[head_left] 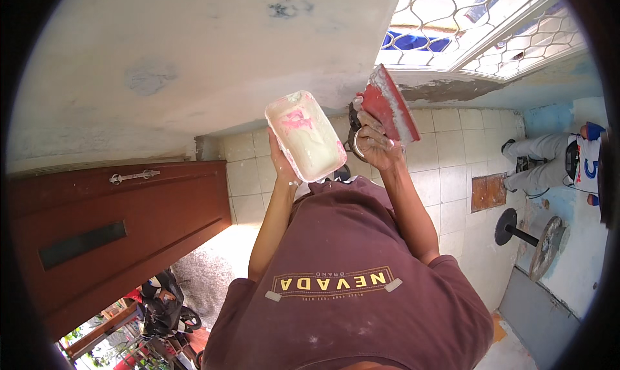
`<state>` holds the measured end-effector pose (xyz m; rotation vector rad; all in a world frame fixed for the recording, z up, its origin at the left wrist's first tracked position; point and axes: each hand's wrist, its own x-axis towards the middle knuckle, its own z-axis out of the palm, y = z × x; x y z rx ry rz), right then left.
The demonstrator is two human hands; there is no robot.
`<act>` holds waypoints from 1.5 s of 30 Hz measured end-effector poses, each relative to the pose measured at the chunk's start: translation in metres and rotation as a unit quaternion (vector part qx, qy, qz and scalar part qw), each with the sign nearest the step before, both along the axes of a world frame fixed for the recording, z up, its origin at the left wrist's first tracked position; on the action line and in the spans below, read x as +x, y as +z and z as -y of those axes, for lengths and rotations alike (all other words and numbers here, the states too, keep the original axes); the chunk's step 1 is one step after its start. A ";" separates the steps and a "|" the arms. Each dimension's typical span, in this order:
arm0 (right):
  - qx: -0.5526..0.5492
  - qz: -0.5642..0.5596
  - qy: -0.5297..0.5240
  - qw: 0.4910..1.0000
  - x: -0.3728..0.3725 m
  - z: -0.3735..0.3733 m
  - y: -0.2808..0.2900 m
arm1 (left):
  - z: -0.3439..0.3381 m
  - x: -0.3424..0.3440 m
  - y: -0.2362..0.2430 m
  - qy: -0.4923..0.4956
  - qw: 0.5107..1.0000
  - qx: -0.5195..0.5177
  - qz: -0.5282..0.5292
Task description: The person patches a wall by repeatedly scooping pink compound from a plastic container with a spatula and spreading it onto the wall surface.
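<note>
My left hand (281,158) is closed round the side of a cream rectangular plastic tub (311,144) with white paste and pink smears inside. To its right, my right hand (378,136) grips a wide red spreading blade (395,115) crusted with pale filler. A dark handle and a curved metal piece show beside my fingers; I cannot make out whether they belong to a second tool. The blade's upper tip stands in front of the patched white wall (329,47), near the grilled window (478,14).
Tiled floor (445,160) with a rusty square plate (487,192) lies below. At right are another person (549,153) in pale trousers and a stand with round discs (520,234). A brown door (129,215) is at left, a parked motorbike (161,305) beyond it.
</note>
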<state>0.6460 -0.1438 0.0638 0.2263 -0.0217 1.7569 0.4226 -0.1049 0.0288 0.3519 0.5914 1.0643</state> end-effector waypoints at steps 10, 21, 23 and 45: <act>-0.166 0.709 -0.291 0.621 -0.017 0.033 0.044 | 0.003 0.016 0.009 -0.001 1.000 0.010 -0.013; -0.217 0.773 -0.353 0.480 -0.038 0.021 0.042 | 0.020 0.023 0.006 -0.093 0.994 0.027 0.048; -0.222 0.769 -0.363 0.477 -0.040 0.021 0.041 | 0.022 0.023 0.000 -0.103 0.993 0.020 0.047; -0.219 0.604 -0.247 0.725 -0.021 0.032 0.014 | 0.032 0.036 -0.013 -0.132 0.989 0.061 -0.019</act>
